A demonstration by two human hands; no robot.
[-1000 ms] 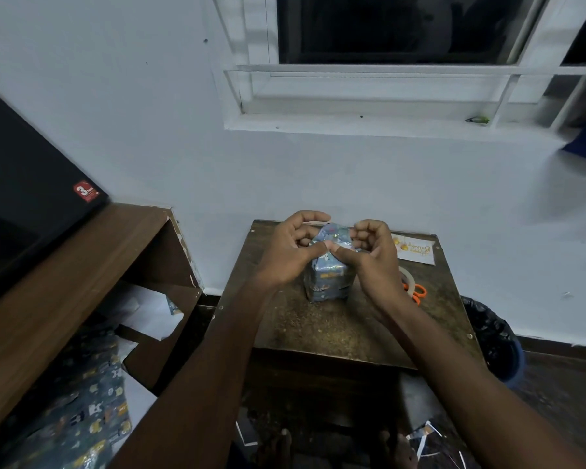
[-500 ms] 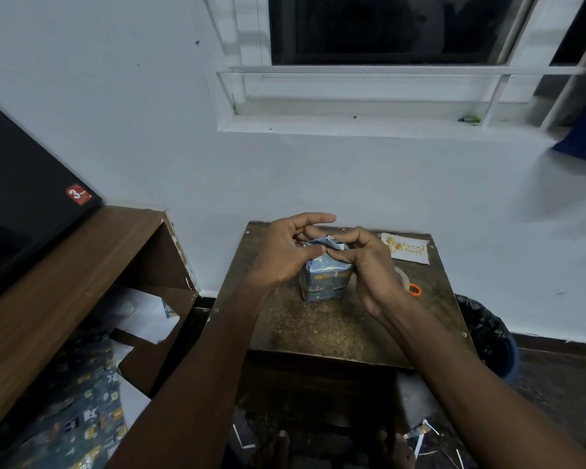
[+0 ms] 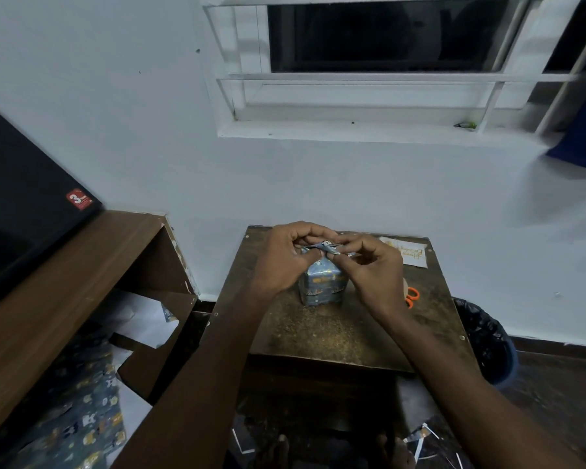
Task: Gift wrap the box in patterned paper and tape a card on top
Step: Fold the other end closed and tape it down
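A small box [image 3: 322, 286] wrapped in blue patterned paper stands upright in the middle of a small brown table [image 3: 335, 333]. Loose paper flaps [image 3: 327, 247] stick up at its top. My left hand [image 3: 285, 258] pinches the flaps from the left side, and my right hand [image 3: 372, 269] pinches them from the right. A white card [image 3: 410, 255] with yellow writing lies flat at the table's back right corner. The box's top face is hidden behind my fingers.
Orange-handled scissors [image 3: 412, 296] lie on the table right of the box, partly behind my right wrist. A dark bin [image 3: 484, 343] stands at the table's right. A wooden desk [image 3: 58, 292] with a black screen is on the left, patterned paper [image 3: 78, 424] on the floor below.
The paper at the box's top has been folded lower and flatter between my fingers. Both hands have stayed on the top of the box, fingers shifting closer together.
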